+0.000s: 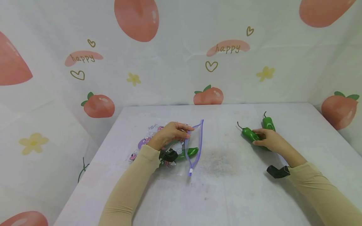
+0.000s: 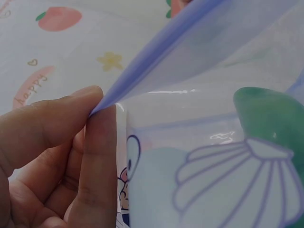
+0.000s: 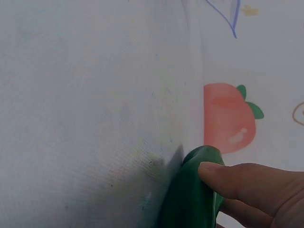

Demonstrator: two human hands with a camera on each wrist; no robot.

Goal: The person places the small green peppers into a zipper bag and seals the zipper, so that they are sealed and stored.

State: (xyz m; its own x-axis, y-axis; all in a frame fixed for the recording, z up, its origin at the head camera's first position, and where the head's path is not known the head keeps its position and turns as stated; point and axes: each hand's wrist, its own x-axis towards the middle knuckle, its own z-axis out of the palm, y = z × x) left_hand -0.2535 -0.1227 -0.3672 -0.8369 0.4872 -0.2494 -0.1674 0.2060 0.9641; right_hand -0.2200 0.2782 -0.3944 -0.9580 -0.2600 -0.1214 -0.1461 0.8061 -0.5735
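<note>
My left hand [image 1: 168,135] pinches the purple zip edge [image 2: 164,50] of a clear printed zip bag [image 1: 144,142] between thumb and finger. The bag's mouth gapes toward the right, with a white slider [image 1: 190,170] at its near end. Inside the bag lies a green chili pepper [image 1: 193,152], its tip near the mouth and the rest partly behind the wrist camera. On the right, my right hand [image 1: 272,142] grips a second green pepper [image 1: 249,134] by its side, thumb [image 3: 237,183] against its skin. Just behind that hand lies a third pepper [image 1: 268,123], stem pointing away.
A white cloth covers the table [image 1: 226,197], with a greyish smudge [image 1: 222,161] between the hands. The printed backdrop [image 1: 175,59] rises behind the table's far edge. A thin green strand [image 1: 82,171] shows by the left edge.
</note>
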